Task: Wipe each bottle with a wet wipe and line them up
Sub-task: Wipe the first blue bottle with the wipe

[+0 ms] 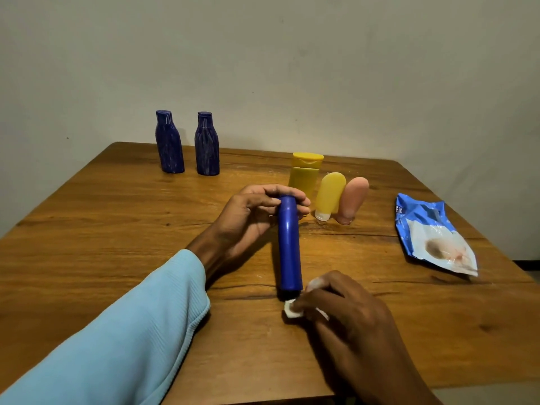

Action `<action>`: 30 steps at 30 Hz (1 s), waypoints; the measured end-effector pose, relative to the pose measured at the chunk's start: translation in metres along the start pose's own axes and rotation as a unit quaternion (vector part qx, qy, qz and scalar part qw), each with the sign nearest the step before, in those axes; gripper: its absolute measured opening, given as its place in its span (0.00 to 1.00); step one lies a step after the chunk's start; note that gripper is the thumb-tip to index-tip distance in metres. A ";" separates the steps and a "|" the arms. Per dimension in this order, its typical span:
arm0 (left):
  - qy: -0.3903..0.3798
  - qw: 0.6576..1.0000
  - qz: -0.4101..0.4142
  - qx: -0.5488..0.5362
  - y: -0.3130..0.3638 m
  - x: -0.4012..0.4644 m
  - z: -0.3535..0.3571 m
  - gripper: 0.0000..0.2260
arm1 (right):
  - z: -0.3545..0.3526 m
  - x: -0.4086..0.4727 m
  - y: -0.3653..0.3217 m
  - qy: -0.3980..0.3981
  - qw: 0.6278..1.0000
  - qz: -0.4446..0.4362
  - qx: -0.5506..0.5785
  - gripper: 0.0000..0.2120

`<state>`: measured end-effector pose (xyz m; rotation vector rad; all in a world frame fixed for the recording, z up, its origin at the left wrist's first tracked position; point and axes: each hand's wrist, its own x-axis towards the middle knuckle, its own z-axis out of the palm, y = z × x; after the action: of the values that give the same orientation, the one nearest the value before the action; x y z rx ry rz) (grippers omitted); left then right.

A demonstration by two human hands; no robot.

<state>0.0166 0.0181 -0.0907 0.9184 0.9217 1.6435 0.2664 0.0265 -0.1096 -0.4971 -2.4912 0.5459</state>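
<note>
Far left on the worktop (87,229), near the wall, two dark blue bottles (169,143) (207,144) stand upright side by side, a gap between them; I judge those the start of the line.

My left hand (257,217) reaches in from its pale blue sleeve (131,331), and its grip is curled over the far end of the long blue bottle (289,244), thumb on one side and fingers wrapped across the top. That bottle runs from the far end down toward me, its near end close to the worktop.

At that near end my right hand (344,305) pinches the white wet wipe (292,311), bunched between the fingertips and touching the bottle's base. I take this as wiping the bottom, with the body either done or to come.

Just right of my left hand wait a yellow flip-cap bottle (305,173), a yellow tube (329,195) and a pinkish tube (352,200), the two tubes leaning together cap-down. Farther right lies the blue-and-white wipes pack (432,238).

The risks: a wet, smooth bottle held only at one end could twist out of my grip if I rub hard, and swinging it upright could knock the tubes close by my left knuckles. The small wad of wipe may also slip from my fingertips.
</note>
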 end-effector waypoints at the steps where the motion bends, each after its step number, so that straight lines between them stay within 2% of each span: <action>1: 0.000 1.000 0.001 -0.003 0.000 0.000 0.000 0.20 | -0.002 0.000 0.000 0.011 1.000 0.005 0.010 0.13; 4: 0.003 1.000 -0.003 -0.011 -0.001 0.000 0.002 0.22 | -0.013 0.012 0.002 0.055 0.997 0.028 0.045 0.14; 10: 0.001 1.000 -0.003 -0.018 -0.004 0.001 0.000 0.23 | -0.028 0.057 0.009 0.118 0.992 0.018 0.035 0.15; 18: 0.012 0.999 -0.017 -0.040 -0.006 0.003 -0.003 0.27 | -0.002 0.094 0.008 0.137 0.990 0.021 0.019 0.13; 23: 0.014 0.997 -0.027 -0.068 -0.005 0.002 0.001 0.25 | 0.004 0.105 0.007 0.177 0.984 0.025 0.018 0.13; 26: 0.006 0.996 -0.034 -0.079 -0.003 0.000 0.002 0.26 | 0.010 0.107 0.005 0.162 0.986 0.032 0.021 0.12; 30: -0.021 0.997 -0.025 -0.070 0.001 -0.001 0.001 0.28 | 0.010 0.097 0.003 0.150 0.988 0.027 0.022 0.16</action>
<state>0.0171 0.0168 -0.0892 0.8237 0.7851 1.6187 0.1846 0.0700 -0.0776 -0.5848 -2.1812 0.5046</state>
